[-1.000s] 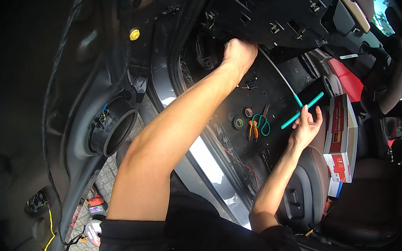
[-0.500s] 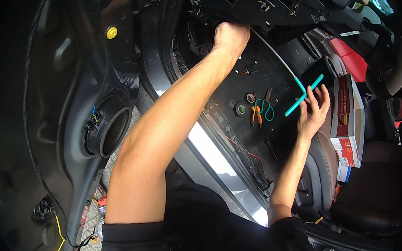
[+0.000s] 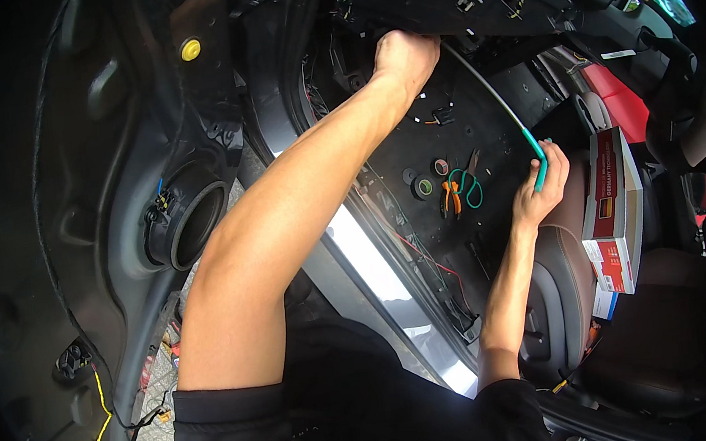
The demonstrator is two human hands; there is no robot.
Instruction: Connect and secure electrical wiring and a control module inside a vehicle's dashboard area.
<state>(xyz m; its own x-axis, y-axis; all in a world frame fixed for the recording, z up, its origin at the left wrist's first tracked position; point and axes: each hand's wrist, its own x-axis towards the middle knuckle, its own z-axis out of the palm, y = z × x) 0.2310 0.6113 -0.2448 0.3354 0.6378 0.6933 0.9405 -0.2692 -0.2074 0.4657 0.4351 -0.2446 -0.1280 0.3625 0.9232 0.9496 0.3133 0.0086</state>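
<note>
A T-handle wrench with a teal grip and a long thin metal shaft slants across the footwell. Its grip sits in my right hand, fingers curled round it. My left hand is closed under the edge of the dark dashboard panel. The shaft's far end vanishes right beside that fist. Its fingertips are hidden, so what it grips cannot be made out.
On the footwell floor lie scissors, orange-handled pliers, tape rolls and a black connector. A red and white box stands by the seat. Left is the stripped door with a speaker.
The wrench's crossbar has turned and now lies mostly along the shaft's line in view. My right fingers have closed round it. The left fist has stayed nearly in place.
</note>
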